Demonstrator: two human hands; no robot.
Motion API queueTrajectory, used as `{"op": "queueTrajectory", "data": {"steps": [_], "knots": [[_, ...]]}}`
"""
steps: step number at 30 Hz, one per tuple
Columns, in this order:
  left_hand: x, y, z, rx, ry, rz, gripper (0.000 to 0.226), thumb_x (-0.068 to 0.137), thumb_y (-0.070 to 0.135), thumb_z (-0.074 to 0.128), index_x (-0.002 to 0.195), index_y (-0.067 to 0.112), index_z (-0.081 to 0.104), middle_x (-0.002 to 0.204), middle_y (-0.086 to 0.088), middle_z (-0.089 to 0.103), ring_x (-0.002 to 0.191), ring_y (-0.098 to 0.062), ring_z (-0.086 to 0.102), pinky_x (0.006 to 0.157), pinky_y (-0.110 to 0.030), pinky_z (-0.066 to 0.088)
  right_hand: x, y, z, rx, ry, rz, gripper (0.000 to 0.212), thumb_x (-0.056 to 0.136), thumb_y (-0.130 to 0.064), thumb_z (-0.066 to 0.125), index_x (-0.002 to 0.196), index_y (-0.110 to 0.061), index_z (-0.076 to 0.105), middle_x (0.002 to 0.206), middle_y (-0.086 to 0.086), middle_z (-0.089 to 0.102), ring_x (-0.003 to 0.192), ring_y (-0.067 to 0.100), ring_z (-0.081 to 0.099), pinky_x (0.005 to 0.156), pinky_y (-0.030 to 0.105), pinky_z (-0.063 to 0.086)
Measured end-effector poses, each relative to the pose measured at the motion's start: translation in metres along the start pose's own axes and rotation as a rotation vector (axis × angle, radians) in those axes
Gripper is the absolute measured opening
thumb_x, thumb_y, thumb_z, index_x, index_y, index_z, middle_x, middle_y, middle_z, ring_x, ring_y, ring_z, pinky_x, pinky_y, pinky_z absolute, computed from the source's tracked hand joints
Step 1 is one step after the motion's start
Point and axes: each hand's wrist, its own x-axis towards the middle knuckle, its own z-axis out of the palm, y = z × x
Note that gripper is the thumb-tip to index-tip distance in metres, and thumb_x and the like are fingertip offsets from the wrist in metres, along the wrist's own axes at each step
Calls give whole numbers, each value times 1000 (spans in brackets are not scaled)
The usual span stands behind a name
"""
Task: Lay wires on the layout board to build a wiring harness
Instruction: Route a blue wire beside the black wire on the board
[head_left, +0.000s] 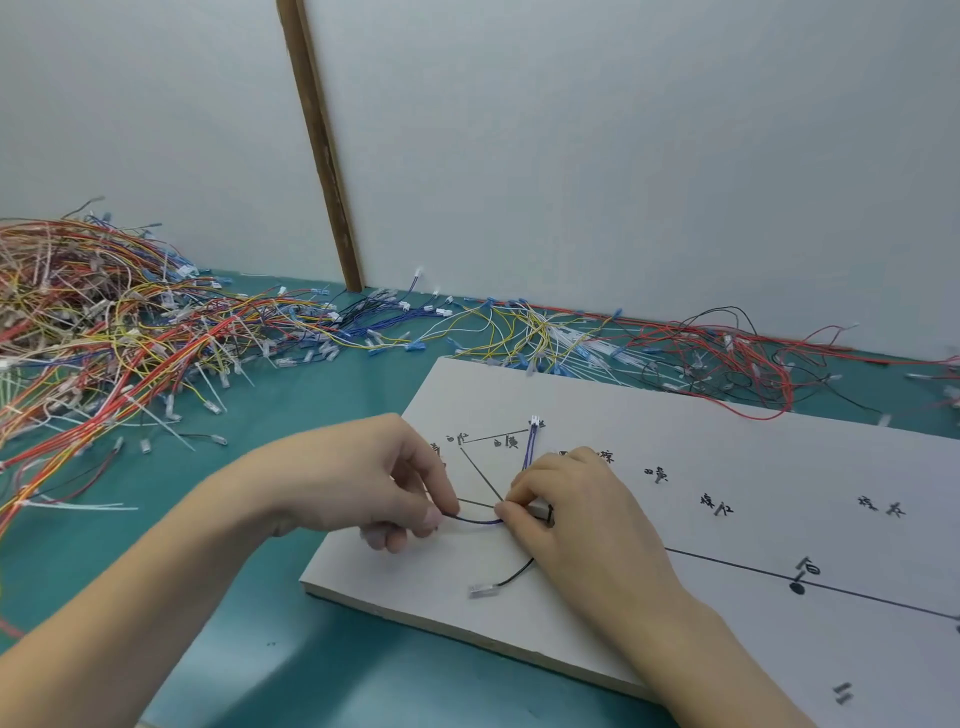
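The white layout board lies on the teal table, marked with black lines and handwritten labels. A blue-purple wire runs down from a small white connector near the board's top left and bends left along the board. My left hand pinches that wire's left end between thumb and fingers. My right hand holds the wire at its bend, fingers curled over it. A black wire with a clear terminal comes out from under my right hand toward the board's front edge.
A big tangle of red, yellow and white wires fills the table's left. More loose wires, blue, yellow and red, lie along the wall behind the board. A wooden strip leans on the wall.
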Motion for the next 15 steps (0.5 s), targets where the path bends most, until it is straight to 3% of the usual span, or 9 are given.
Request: {"op": "queueTrajectory", "data": {"steps": [5,10,15], "knots": [[4,-11,-26,37,86,26,16,92,16,72,90,29,82,76,3,75,54,-9,53,51,-18,43,0,-4,3,-10,21,28,27,95,-51,62,82,-29,68,86,-18,61,95,6,43,81,26,44],[29,-16,-35,35,200,100,14,90,15,78,85,27,82,75,-7,75,59,-12,60,58,-24,52,0,-12,4,-28,27,36,21,95,-52,62,91,-33,67,92,-19,60,97,5,41,79,26,43],[44,-28,-43,12,192,148,14,89,12,79,86,25,82,76,-3,76,61,-12,65,61,-22,54,-2,-13,5,-48,25,3,18,99,-45,59,103,-35,74,94,-18,61,98,7,43,80,26,45]]}}
